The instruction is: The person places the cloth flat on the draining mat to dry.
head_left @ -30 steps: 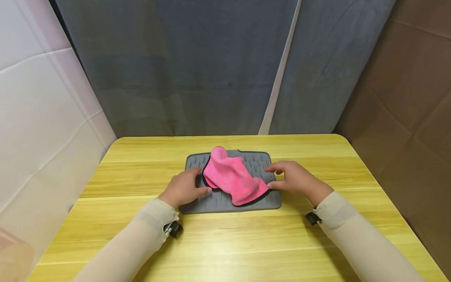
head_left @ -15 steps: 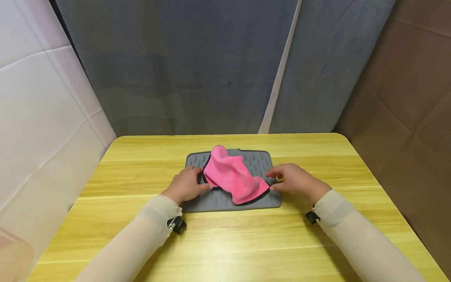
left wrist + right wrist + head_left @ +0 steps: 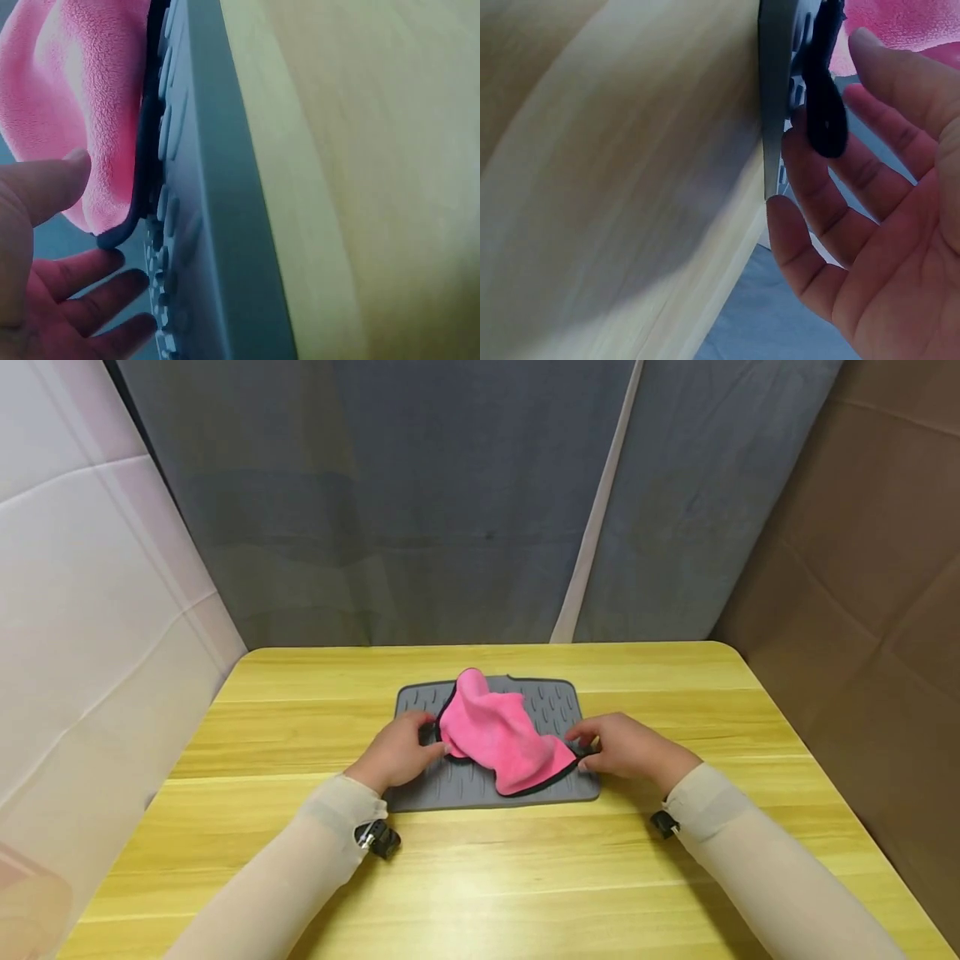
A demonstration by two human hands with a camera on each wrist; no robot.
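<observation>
A pink cloth with black edging lies crumpled on a grey ribbed mat in the middle of a yellow wooden table. My left hand is at the cloth's left edge. In the left wrist view its thumb rests on the pink cloth, and the straight fingers lie just under the black-edged corner. My right hand is at the cloth's right corner. In the right wrist view that black corner lies against the loosely spread fingers, the thumb apart from them.
A grey fabric backdrop hangs behind the table, a white sheet on the left and brown cardboard on the right. Black wrist mounts sit near the front of the mat. Bare wood surrounds the mat.
Both hands have closed in on the cloth's two ends. The cloth's left edge has been nudged slightly right, and its right corner has come up against the right fingers.
</observation>
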